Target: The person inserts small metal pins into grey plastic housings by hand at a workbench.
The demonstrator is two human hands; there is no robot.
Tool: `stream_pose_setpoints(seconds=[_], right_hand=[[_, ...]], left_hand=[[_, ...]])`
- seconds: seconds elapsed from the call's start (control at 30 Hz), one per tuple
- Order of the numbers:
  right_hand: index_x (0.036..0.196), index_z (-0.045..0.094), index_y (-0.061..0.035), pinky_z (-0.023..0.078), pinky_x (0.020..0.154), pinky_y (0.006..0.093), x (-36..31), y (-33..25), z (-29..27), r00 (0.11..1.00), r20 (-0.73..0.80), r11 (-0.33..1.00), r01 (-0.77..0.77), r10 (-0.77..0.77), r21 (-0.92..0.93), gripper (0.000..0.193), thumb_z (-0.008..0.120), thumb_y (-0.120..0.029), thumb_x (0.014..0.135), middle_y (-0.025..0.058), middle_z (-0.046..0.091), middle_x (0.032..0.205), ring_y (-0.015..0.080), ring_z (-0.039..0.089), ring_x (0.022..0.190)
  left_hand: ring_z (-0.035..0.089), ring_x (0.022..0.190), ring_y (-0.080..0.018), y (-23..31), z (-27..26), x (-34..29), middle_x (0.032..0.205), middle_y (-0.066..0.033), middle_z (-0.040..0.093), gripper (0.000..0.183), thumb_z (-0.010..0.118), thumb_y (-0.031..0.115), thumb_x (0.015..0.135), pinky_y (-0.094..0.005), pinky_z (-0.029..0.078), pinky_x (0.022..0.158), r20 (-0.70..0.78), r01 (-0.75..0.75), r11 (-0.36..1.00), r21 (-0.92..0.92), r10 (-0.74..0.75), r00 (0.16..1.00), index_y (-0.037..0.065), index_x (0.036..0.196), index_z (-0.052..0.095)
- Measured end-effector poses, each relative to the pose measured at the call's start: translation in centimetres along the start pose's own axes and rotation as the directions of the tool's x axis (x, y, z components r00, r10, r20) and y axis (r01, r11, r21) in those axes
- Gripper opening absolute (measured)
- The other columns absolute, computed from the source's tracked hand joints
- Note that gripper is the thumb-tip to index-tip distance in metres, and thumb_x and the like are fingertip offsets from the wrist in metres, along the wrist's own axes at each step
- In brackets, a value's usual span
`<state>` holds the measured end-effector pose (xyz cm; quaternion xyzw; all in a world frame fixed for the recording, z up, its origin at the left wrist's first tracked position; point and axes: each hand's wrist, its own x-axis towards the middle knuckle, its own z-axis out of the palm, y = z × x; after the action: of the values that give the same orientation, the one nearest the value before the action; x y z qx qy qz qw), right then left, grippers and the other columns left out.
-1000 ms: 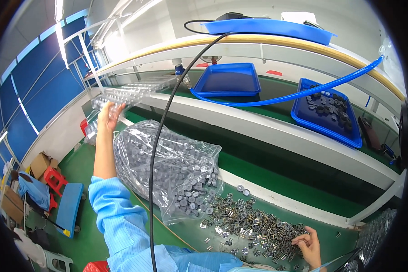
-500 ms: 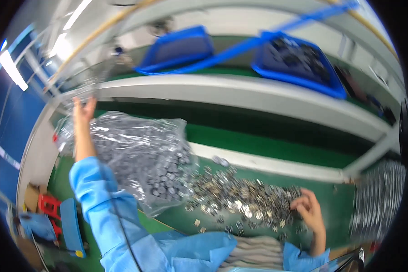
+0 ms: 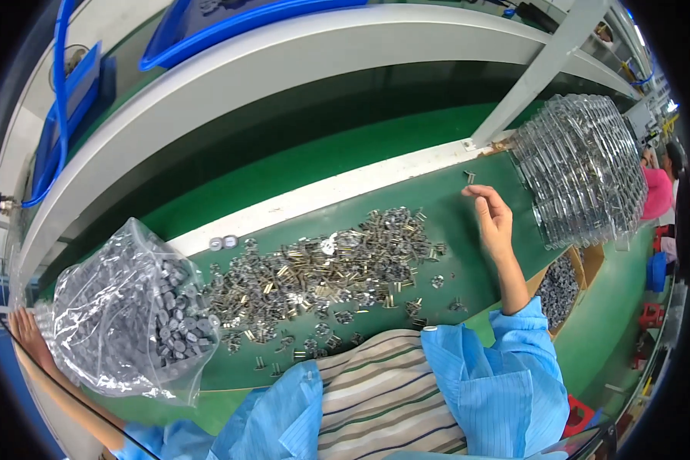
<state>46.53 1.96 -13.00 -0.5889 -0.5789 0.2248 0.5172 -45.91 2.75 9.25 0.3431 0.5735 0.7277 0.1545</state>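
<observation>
On the left of the green bench lies a clear plastic bag (image 3: 123, 322) with many small round grey parts showing through it. My left hand (image 3: 29, 333) is beside the bag's left end, near the rim of the view. Its fingers look stretched out, and whether they touch the plastic is hard to tell. A loose heap of small metal parts with pins (image 3: 314, 272) spreads across the bench to the right of the bag. Beyond the heap's right end, my right hand (image 3: 495, 222) hovers with fingers loosely bent, thumb apart and nothing visible in it. One small pinned part (image 3: 469, 177) lies just past its fingertips.
Stacked clear plastic trays (image 3: 579, 172) stand at the bench's right end. Below them is a cardboard box (image 3: 590, 264) of dark parts. A white shelf beam (image 3: 230, 65) crosses behind, with a blue tray (image 3: 261, 19) above. Another person (image 3: 656, 188) is at far right.
The view has swung to the right. My right hand has moved off the heap's right end toward the bench's far side. My left hand has come down from the clear plastic it was at.
</observation>
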Motion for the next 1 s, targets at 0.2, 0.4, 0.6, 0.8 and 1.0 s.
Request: stream_pose_setpoints(seconds=[0.2,0.4,0.6,0.8,1.0], right_hand=[[0.118,0.067,0.0036,0.043,0.104,0.0331,2.0,3.9,-3.0,0.973,-0.228,0.999,-0.035,0.031,-0.013,0.041,0.044,-0.029,0.109,0.0118,0.07,0.118,0.0207,0.062,0.113],[0.125,0.065,0.0058,0.042,0.109,0.0354,3.4,7.9,-1.7,0.948,-0.257,0.981,-0.164,0.187,0.107,0.059,0.036,-0.043,0.11,0.0159,0.069,0.123,0.0228,0.061,0.118],[0.121,0.066,0.0069,0.042,0.107,0.0356,4.0,7.3,3.4,0.971,-0.125,0.961,-0.174,0.203,0.214,0.055,0.04,-0.041,0.11,0.0177,0.07,0.12,0.0221,0.064,0.114],[0.117,0.066,0.0082,0.044,0.105,0.0337,4.4,3.9,10.2,0.968,0.21,0.937,-0.197,0.139,0.287,0.051,0.043,-0.036,0.11,0.0177,0.072,0.115,0.0219,0.064,0.112],[0.122,0.065,0.0079,0.042,0.109,0.0371,3.0,-0.8,16.5,0.874,0.486,0.94,-0.152,-0.017,0.306,0.049,0.041,-0.034,0.11,0.0188,0.069,0.123,0.0243,0.062,0.118]], left_hand=[[0.052,0.131,-0.0271,5.8,14.6,-31.0,0.144,-0.0198,0.052,0.037,0.044,0.018,0.107,-0.039,0.041,0.111,0.367,-0.351,0.778,0.522,0.167,0.915,-0.006,0.132,0.057],[0.043,0.142,-0.0377,-6.0,20.4,-39.7,0.148,-0.0203,0.051,0.042,0.062,-0.004,0.085,-0.0479,0.031,0.118,0.739,-0.432,0.788,0.439,-0.044,0.672,0.003,0.126,0.062],[0.043,0.142,-0.037,-10.7,21.4,-38.1,0.148,-0.0188,0.05,0.03,0.057,0.001,0.096,-0.0461,0.03,0.118,0.666,-0.558,0.665,0.497,0.12,0.736,-0.001,0.125,0.062],[0.056,0.129,-0.036,-13.8,20.0,-36.3,0.137,-0.0185,0.06,0.029,0.057,0.017,0.101,-0.0397,0.042,0.109,0.544,-0.245,0.873,0.421,-0.027,0.839,-0.001,0.123,0.064],[0.052,0.131,-0.0378,-13.9,22.3,-37.8,0.136,-0.0198,0.059,0.043,0.061,0.028,0.097,-0.0531,0.036,0.114,0.718,-0.575,0.66,0.484,0.077,0.692,0.0,0.129,0.059]])
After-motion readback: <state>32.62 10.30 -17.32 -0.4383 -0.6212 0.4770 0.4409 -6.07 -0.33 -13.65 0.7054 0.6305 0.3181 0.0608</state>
